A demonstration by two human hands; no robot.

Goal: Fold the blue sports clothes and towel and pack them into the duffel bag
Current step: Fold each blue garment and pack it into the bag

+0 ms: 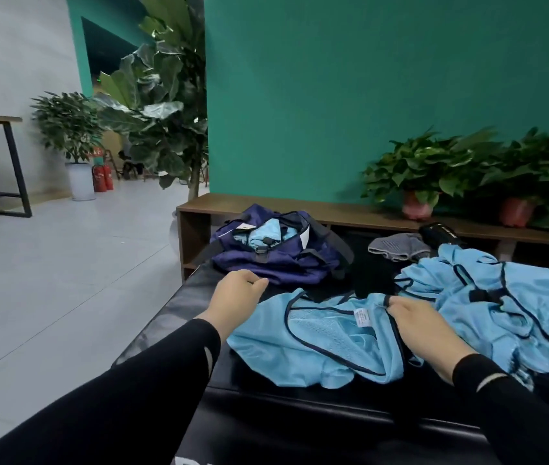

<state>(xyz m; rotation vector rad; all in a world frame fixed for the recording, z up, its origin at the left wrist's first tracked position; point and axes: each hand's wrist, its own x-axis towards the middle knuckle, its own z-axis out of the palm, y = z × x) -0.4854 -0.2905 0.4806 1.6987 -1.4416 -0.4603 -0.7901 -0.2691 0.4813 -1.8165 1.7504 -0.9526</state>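
here the light-blue mesh vest (326, 337) lies spread and rumpled on the black padded bench (266, 414), the right hand (427, 330) resting on its right side with fingertips pinching the dark trim by the collar, while the left hand (237, 295) hovers loosely curled and holding nothing just beyond the vest's left edge. past it a second blue garment (501, 297) sits bunched to the right, and the navy duffel bag (276, 250) lies open behind with blue cloth already inside. the slippery mesh could slide or fold crooked if only one side is pulled, and the neighbouring pile may snag along.
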